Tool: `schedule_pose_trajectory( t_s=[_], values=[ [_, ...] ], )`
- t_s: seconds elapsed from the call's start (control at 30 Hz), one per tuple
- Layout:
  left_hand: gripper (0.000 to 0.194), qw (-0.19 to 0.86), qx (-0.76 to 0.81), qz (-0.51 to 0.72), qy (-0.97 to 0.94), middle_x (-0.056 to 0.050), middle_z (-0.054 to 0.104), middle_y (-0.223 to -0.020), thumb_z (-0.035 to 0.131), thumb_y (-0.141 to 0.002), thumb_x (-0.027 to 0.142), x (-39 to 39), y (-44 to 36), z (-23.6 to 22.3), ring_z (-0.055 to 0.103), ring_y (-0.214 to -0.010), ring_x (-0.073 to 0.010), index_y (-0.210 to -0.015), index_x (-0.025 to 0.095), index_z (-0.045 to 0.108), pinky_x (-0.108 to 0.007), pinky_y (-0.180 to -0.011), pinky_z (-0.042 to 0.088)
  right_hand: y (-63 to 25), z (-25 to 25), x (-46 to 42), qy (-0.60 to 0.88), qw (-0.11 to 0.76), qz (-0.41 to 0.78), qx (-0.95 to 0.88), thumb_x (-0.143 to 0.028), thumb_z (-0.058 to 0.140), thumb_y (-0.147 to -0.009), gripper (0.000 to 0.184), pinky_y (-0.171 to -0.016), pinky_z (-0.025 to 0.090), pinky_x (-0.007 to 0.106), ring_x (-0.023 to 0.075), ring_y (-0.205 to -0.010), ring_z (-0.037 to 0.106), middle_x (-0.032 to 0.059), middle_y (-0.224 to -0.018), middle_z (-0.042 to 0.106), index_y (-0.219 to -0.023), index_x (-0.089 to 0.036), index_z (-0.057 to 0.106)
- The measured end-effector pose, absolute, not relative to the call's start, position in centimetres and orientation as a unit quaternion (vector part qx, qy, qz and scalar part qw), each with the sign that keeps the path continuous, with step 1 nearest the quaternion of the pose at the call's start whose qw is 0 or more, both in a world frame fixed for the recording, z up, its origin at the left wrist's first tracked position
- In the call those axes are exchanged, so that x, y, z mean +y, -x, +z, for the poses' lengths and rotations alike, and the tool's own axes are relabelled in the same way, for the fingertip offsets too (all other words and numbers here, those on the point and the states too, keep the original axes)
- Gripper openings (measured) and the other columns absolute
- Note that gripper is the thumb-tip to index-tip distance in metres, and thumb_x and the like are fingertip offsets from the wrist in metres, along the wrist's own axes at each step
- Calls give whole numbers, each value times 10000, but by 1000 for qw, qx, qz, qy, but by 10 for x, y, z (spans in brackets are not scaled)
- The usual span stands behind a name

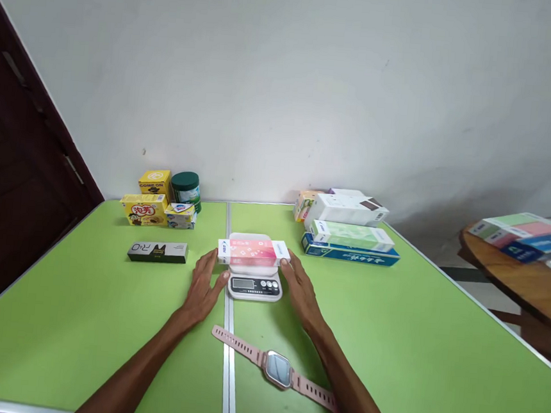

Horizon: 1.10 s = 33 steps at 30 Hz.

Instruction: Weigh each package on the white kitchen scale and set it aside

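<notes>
A pink-and-white toothpaste-type carton [253, 253] lies crosswise on the white platform of a small digital kitchen scale [255, 286]. My left hand [204, 288] is by the carton's left end, fingers stretched out and thumb apart, near the scale's front corner. At the right end is my right hand [299, 290], its fingers extended and its thumb at the carton's corner; whether it presses there I cannot tell. The scale's display looks blank, with round buttons beside it. Nearer me lies a pink-strapped smartwatch [278, 369], its strap end partly under my right forearm.
At back left stand yellow boxes [144, 210], a green-lidded jar [185, 187] and a grey-black carton [157, 252]. Back right holds a white box [345, 211], a green carton [352, 236] and a blue carton [351, 250]. More cartons [524, 234] lie on a wooden stool [515, 279].
</notes>
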State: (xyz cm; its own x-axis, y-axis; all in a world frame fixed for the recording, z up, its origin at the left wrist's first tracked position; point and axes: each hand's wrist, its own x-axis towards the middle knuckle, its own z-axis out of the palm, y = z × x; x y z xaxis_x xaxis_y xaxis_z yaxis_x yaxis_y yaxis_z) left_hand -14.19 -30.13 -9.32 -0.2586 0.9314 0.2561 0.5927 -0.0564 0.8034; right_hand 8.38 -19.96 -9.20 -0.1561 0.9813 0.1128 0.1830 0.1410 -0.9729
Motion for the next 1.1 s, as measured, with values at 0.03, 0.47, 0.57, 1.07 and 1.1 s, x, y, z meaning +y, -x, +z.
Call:
schedule_pose_trajectory(
  t_s=[0.03, 0.47, 0.57, 1.07, 1.1],
  values=[
    [741, 190, 668, 441, -569, -162, 402, -1664, 395, -1011, 672, -301, 144, -95, 322, -1580, -304, -1593, 213, 412, -557, -1314, 214, -85, -98, -196, 476, 448, 453, -606, -808, 537, -884, 771, -1297, 279, 571, 353, -1533, 423, 79, -1595, 542, -1464, -306, 611],
    [786, 206, 699, 470, -498, -215, 533, -1556, 404, -1004, 708, -302, 160, -94, 557, -1427, -320, -1574, 168, 410, -544, -1224, 397, -124, -120, -165, 425, 513, 530, -525, -793, 726, -770, 656, -1146, 479, 577, 329, -1191, 720, 133, -1159, 794, -1116, -237, 683],
    [806, 204, 702, 466, -499, -214, 532, -1556, 389, -994, 732, -303, 159, -94, 549, -1438, -321, -1575, 173, 410, -533, -1226, 402, -123, -117, -168, 438, 492, 517, -547, -816, 675, -797, 682, -1153, 460, 584, 346, -1206, 711, 143, -1181, 790, -1138, -226, 703],
    [770, 196, 649, 452, -580, -123, 306, -1710, 414, -998, 699, -282, 89, -78, 239, -1623, -296, -1625, 260, 331, -493, -1342, 184, -131, -57, -187, 427, 546, 438, -573, -807, 548, -891, 774, -1299, 250, 527, 321, -1529, 428, 64, -1582, 560, -1455, -286, 642],
    [779, 197, 636, 453, -593, -131, 306, -1706, 414, -999, 697, -272, 79, -70, 248, -1620, -294, -1628, 246, 322, -484, -1341, 188, -142, -53, -182, 433, 559, 419, -569, -812, 538, -894, 788, -1295, 259, 520, 319, -1525, 431, 72, -1589, 551, -1462, -275, 634]
  ],
)
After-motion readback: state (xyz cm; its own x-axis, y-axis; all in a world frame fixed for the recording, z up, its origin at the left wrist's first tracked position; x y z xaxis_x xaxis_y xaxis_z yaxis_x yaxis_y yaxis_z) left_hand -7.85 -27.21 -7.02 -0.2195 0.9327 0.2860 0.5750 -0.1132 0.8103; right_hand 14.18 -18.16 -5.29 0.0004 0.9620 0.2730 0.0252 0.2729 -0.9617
